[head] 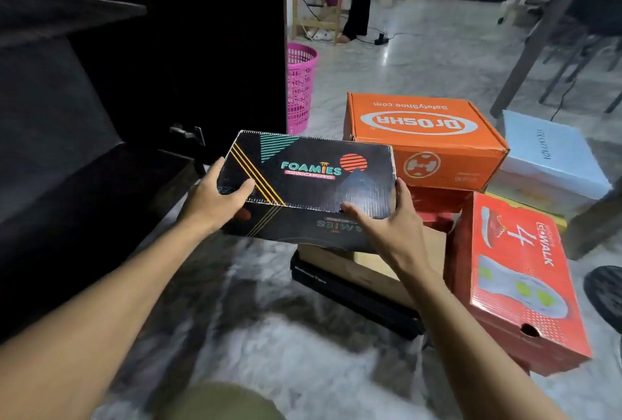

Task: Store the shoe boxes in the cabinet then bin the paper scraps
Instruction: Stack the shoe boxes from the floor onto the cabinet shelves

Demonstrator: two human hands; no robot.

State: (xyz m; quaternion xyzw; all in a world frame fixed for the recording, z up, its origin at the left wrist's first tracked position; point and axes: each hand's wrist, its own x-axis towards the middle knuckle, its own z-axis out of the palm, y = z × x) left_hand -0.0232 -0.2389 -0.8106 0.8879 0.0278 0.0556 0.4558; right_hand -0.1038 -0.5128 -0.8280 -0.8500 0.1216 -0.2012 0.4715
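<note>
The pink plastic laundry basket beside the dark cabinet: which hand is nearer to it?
Left, though only slightly. The left hand holds the black Foamies shoe box at its left end, below and left of the pink plastic laundry basket. The right hand holds the right end, farther below.

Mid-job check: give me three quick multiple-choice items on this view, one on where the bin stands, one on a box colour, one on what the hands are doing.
1. Where is the pink bin?
A. beside the dark cabinet
B. on the orange box
C. under the table

2. What colour is the Dr.Osha box?
A. blue
B. orange
C. black

3. What are the hands doing?
A. both hang free
B. only one holds a box
C. both hold the Foamies box

Answers:
1. A, it stands on the floor by the cabinet's right edge.
2. B, its lid and front are orange.
3. C, the left hand and right hand grip opposite ends.
</note>
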